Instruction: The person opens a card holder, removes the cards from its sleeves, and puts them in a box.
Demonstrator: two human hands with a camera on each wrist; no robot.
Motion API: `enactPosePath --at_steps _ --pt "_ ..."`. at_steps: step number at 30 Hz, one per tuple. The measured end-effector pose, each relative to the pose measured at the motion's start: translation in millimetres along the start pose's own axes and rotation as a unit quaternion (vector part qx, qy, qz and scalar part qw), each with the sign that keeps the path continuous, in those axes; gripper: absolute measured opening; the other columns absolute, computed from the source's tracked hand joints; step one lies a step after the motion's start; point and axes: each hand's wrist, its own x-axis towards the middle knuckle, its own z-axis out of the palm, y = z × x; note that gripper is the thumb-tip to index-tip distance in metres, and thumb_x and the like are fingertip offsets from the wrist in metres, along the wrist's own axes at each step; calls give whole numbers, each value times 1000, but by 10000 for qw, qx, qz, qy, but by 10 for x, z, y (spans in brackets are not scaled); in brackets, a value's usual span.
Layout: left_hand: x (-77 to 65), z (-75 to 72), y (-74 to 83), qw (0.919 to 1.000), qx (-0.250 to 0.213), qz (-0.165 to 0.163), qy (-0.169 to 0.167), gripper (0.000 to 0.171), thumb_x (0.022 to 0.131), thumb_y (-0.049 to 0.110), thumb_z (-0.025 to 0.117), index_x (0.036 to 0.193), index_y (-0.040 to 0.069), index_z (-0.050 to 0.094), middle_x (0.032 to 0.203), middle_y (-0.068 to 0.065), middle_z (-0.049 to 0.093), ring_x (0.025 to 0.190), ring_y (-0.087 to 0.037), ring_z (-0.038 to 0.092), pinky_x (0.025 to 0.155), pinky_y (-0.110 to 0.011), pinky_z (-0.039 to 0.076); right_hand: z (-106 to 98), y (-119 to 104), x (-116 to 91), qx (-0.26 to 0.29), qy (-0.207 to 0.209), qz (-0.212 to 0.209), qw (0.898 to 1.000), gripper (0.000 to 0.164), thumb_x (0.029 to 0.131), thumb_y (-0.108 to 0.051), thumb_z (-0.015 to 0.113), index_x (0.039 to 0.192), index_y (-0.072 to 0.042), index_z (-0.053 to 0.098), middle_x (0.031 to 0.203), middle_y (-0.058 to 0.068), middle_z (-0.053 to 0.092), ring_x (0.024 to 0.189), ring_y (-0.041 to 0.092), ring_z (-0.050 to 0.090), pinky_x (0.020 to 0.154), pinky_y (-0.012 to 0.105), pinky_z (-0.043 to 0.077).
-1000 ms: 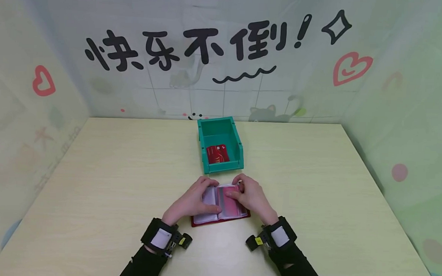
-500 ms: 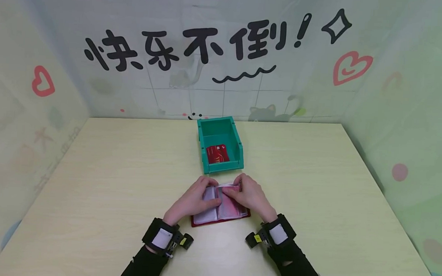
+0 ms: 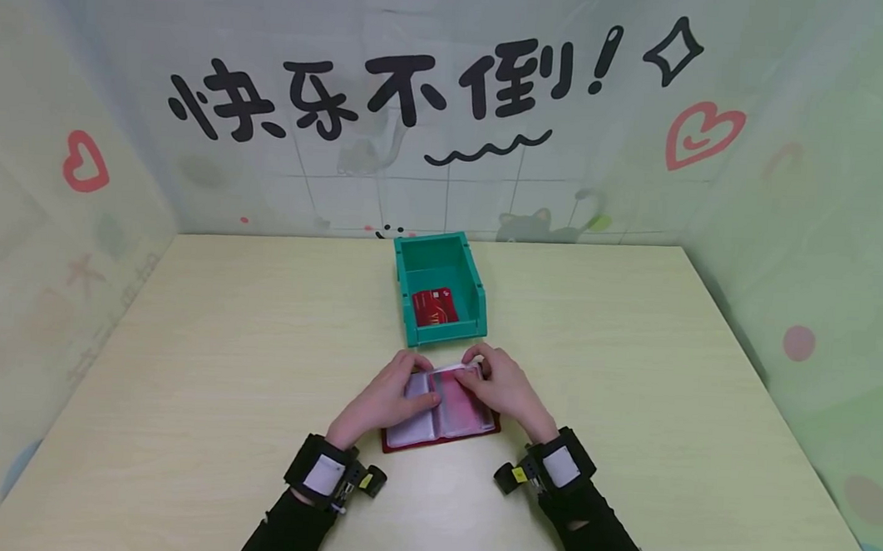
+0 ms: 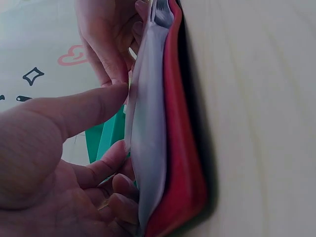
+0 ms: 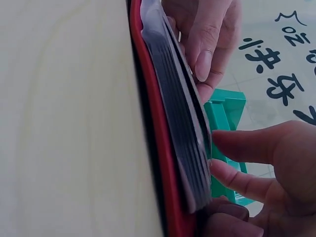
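Note:
A card holder (image 3: 411,428) with a red cover and clear sleeves lies spread on the table. Behind the sleeve of its right page shows a pink-red card (image 3: 458,411). My left hand (image 3: 383,396) holds the left page, thumb over the page near the fold and fingers at the far edge. With thumb and fingertips, my right hand (image 3: 509,387) pinches the far edge of the right page, at the top of the card. In the right wrist view the stacked sleeves (image 5: 180,108) fan out above the red cover (image 5: 153,103); the right thumb and index fingertips meet their edge.
Just beyond the card holder stands a green bin (image 3: 449,336) with red cards (image 3: 435,307) inside. A printed backdrop (image 3: 446,192) rises behind the table (image 3: 259,332), with printed sheets along both sides. Each wrist wears a black camera band (image 3: 320,473).
My right thumb slid toward the fold and then back right along the right page's top. My left thumb moved slightly up the page. The card holder and the bin stayed put.

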Motion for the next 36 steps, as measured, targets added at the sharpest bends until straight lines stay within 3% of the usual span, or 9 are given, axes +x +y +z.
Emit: enactPosePath --at_steps 6,10,14,18,20,23,26,31,36 --pt "10 7 -11 10000 -43 12 2 44 92 25 73 126 7 53 122 -12 53 109 -24 52 90 -38 49 -22 2 6 284 -206 76 9994 26 96 -31 68 98 -5 68 85 8 59 80 17 52 63 26 42" --pt "8 5 -21 9999 -137 -88 10 50 91 26 74 130 6 50 124 -12 54 110 -24 52 92 -39 50 -46 2 -13 445 -390 -71 9982 28 101 -27 58 102 -4 75 93 10 59 88 18 51 69 26 42" --pt "12 -9 -70 9993 -368 -102 20 51 91 27 73 128 3 47 115 -15 52 97 -21 51 78 -31 47 -100 -28 -70 752 -264 -251 9965 33 103 -23 51 105 -2 75 94 12 61 87 18 52 70 27 43" --pt "27 -49 -130 9978 -651 -105 -63 30 97 30 66 111 3 60 104 -13 48 88 -18 46 69 -27 39 -121 -82 -118 993 -519 -839 9902 35 104 -22 46 108 0 74 91 17 65 85 20 55 74 28 47" --pt "33 -77 -146 9966 -795 -172 -160 31 102 35 58 102 5 65 102 -11 51 88 -17 47 71 -26 39 -88 -94 -124 945 -712 -1181 9859 34 104 -21 46 110 -1 74 92 17 68 85 19 56 76 27 48" --pt "29 -128 -150 9947 -928 -225 -387 44 105 44 47 98 7 70 97 -9 60 88 -17 51 72 -27 41 -4 -101 -123 499 -846 -1611 9820 28 102 -19 54 114 -5 74 97 11 73 85 14 58 75 23 50" --pt "9 -187 -150 9927 -963 -297 -670 46 104 49 48 100 10 72 94 -8 63 85 -17 53 70 -27 42 82 -100 -114 -51 -793 -1905 9785 26 97 -21 65 119 -10 74 99 4 75 84 9 58 72 20 50" --pt "-34 -306 -205 9895 -1052 -41 -990 35 102 38 57 105 7 73 93 -8 68 82 -15 56 69 -26 45 132 -110 -104 -121 -777 -1640 9833 32 92 -27 73 121 -12 73 89 -1 69 81 11 55 65 20 47" --pt "-73 -388 -306 9813 -1405 -287 -1284 25 98 20 65 101 -4 71 83 -10 74 66 -10 65 65 -23 56 128 -112 -93 11 -749 -1163 9904 37 91 -28 74 123 -9 71 80 -2 58 76 11 52 60 18 40"
